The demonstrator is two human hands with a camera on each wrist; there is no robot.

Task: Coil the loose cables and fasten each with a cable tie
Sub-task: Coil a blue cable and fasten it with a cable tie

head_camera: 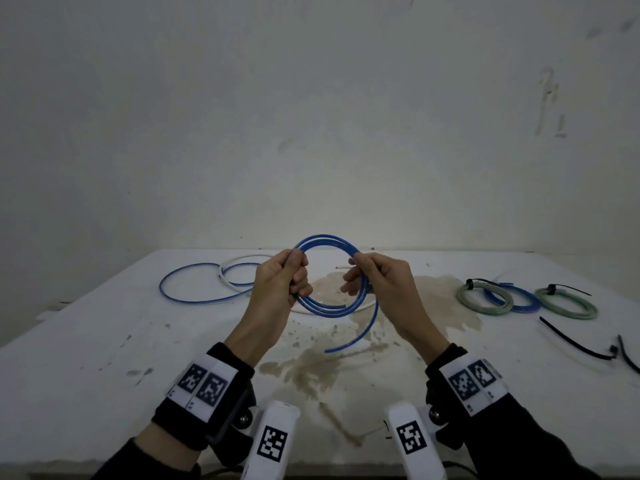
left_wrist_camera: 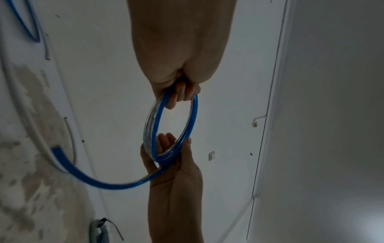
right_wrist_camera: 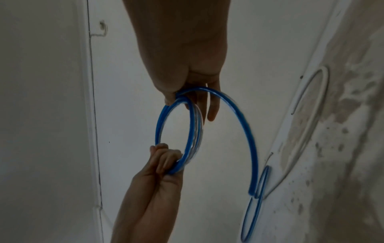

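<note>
A blue cable [head_camera: 325, 244] is wound into a coil of a few turns, held upright above the white table [head_camera: 104, 341]. My left hand [head_camera: 287, 275] grips the coil's left side with curled fingers. My right hand [head_camera: 374, 275] pinches its right side, where the loose tail [head_camera: 363, 330] curves down toward the table. The left wrist view shows the coil [left_wrist_camera: 153, 121] between my left hand [left_wrist_camera: 178, 88] and my right hand [left_wrist_camera: 174, 157]. In the right wrist view the tail [right_wrist_camera: 245, 131] arcs out from my right hand [right_wrist_camera: 187, 88], and my left hand [right_wrist_camera: 164, 161] grips the coil.
Another loose blue cable [head_camera: 194, 296] and a white cable [head_camera: 242, 263] lie at the back left. Three tied coils, two green [head_camera: 485, 299] [head_camera: 568, 304] and one blue [head_camera: 519, 301], sit at the right. Black cable ties [head_camera: 575, 341] lie near the right edge. A brown stain [head_camera: 311, 368] marks the middle.
</note>
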